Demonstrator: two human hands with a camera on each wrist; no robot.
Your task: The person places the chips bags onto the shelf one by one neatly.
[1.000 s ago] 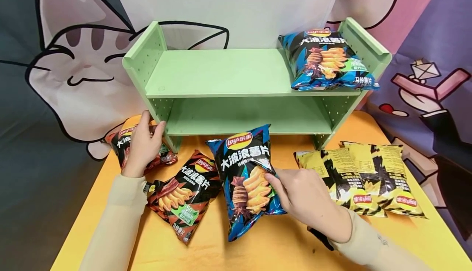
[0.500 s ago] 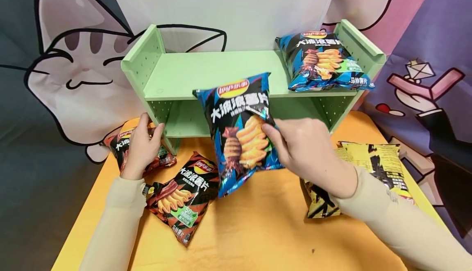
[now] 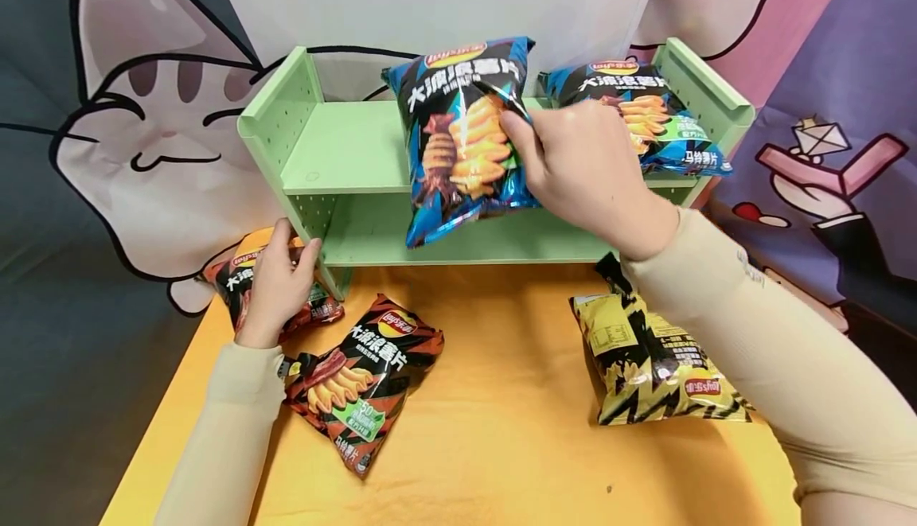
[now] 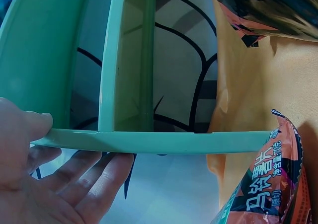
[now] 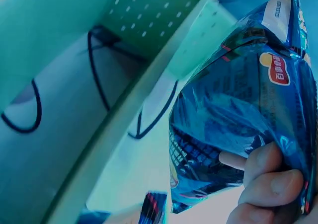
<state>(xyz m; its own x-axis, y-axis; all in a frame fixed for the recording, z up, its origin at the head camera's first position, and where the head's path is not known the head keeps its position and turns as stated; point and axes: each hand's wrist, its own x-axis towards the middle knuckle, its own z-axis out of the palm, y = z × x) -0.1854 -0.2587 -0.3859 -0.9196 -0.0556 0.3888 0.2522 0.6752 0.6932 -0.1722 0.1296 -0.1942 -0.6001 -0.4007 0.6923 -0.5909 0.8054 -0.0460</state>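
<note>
My right hand (image 3: 583,168) holds a blue and black bag of potato chips (image 3: 466,136) by its right edge, in front of the upper level of the green shelf (image 3: 372,144). In the right wrist view, curled fingers (image 5: 271,189) grip the back of this bag. My left hand (image 3: 279,287) is at the shelf's left side panel. The left wrist view has the thumb on one side of the panel and the fingers (image 4: 107,184) on the other. A second blue chip bag (image 3: 645,116) lies on the upper level at the right end, partly covered by my right hand.
A red and black chip bag (image 3: 365,383) lies on the yellow table (image 3: 501,446). Another red one (image 3: 318,307) is beside the shelf's left foot, partly behind my left hand. Yellow and black chip bags (image 3: 659,367) lie at the right, partly under my right forearm.
My right hand has lifted the blue chip bag from table height up to the shelf's upper level. The left hand has stayed at the side panel.
</note>
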